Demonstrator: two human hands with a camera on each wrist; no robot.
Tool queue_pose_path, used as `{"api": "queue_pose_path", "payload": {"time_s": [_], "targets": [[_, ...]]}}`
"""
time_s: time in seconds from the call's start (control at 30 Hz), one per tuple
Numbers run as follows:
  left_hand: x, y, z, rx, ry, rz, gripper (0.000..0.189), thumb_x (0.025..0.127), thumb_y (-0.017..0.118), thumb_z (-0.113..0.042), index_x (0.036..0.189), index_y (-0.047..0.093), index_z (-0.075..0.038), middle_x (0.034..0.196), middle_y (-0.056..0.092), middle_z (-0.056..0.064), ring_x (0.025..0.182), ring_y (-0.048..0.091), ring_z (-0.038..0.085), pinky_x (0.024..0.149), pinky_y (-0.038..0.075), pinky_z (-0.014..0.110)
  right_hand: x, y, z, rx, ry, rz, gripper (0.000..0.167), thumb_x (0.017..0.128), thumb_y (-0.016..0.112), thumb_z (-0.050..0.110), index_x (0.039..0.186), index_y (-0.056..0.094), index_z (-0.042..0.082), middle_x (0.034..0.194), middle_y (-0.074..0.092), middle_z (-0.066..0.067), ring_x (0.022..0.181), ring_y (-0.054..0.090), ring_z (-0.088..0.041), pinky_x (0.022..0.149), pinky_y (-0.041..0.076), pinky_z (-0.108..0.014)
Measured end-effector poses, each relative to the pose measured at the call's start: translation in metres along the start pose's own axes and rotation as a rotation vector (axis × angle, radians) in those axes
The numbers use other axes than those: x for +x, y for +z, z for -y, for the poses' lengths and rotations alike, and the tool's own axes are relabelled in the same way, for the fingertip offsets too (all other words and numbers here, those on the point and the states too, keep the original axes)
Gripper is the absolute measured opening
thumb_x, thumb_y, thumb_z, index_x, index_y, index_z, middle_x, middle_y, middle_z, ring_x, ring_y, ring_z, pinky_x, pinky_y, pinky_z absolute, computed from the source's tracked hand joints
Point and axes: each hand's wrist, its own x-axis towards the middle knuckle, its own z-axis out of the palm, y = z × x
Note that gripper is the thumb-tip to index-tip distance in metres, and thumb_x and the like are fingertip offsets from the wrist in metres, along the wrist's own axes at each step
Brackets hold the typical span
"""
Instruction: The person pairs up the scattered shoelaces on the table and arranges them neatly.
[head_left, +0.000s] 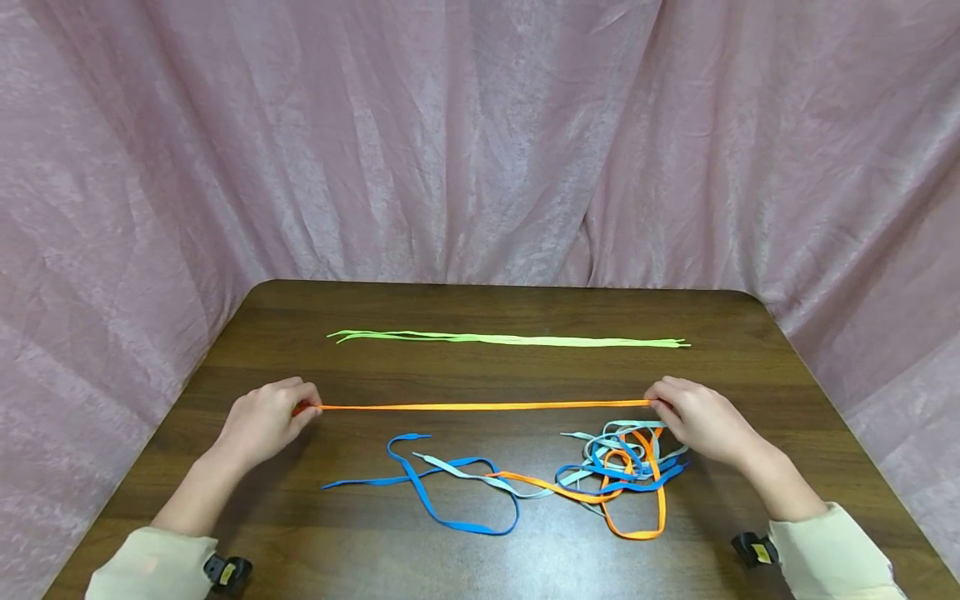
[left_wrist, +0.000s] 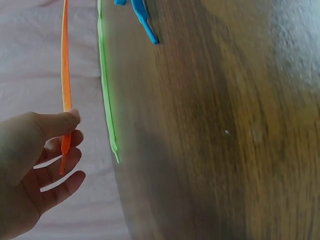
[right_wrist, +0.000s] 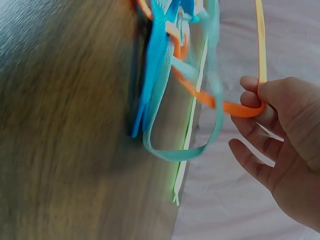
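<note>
— Cream sleeves (head_left: 150,567) sit nearest; beyond them, where's the orange lace (head_left: 480,407)?
— Stretched over the worktop (head_left: 337,550), nearer than the green laces (head_left: 517,340); the left grip (head_left: 266,421) pinches it by its tip (left_wrist: 62,166); the right grip (head_left: 701,421) pinches it farther along, where it doubles back into a tangle (head_left: 630,477).
— What could go wrong?
— Pulling hard might cinch that tangle or drag its blue strands (head_left: 660,482) along, since this lace runs into it; too light a pinch could let the tip slip.
— And its line?
— Long axis left to right, roughly parallel to the green laces; the tip points out leftward, past the thumb (left_wrist: 55,122).
</note>
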Motion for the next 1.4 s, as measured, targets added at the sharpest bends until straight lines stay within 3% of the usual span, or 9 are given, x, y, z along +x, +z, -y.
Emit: {"api": "queue_pose_path", "payload": {"time_s": [0.3,0.5,1.07,1.4], "targets": [[-0.002,0.002,0.012,-0.004,-0.045,0.004,0.013,0.075,0.073,-0.013,0.075,0.063,-0.022,0.069,0.055,-0.008,0.052,0.050,0.016,0.042,0.035,0.035,-0.011,-0.002,-0.013,-0.016,0.056,-0.007,0.013,0.077,0.068,0.001,0.084,0.065,0.011,0.076,0.059,0.007,0.061,0.044,-0.001,0.053,0.040,-0.024],[-0.002,0.001,0.018,-0.008,-0.068,0.009,0.010,0.076,0.072,-0.014,0.077,0.065,-0.021,0.072,0.060,-0.005,0.053,0.052,0.019,0.043,0.037,0.038,-0.015,-0.001,-0.024,-0.037,0.028,-0.033,0.012,0.075,0.069,0.000,0.083,0.066,0.010,0.075,0.059,0.007,0.063,0.047,-0.003,0.054,0.043,-0.027],[-0.004,-0.004,0.038,-0.007,-0.128,0.032,0.005,0.080,0.068,-0.014,0.084,0.069,-0.017,0.078,0.064,0.000,0.051,0.047,0.013,0.041,0.033,0.031,-0.027,-0.005,-0.039,-0.062,0.075,-0.033,0.018,0.072,0.071,-0.002,0.083,0.064,0.012,0.076,0.059,0.007,0.065,0.053,-0.007,0.056,0.045,-0.032],[-0.009,-0.002,0.047,-0.009,-0.160,0.059,0.005,0.080,0.067,-0.013,0.084,0.069,-0.014,0.082,0.065,0.004,0.056,0.056,0.021,0.042,0.037,0.037,-0.035,-0.005,-0.047,-0.070,0.090,-0.042,0.016,0.072,0.070,-0.002,0.081,0.065,0.011,0.075,0.060,0.007,0.064,0.051,-0.005,0.056,0.045,-0.032]]}}
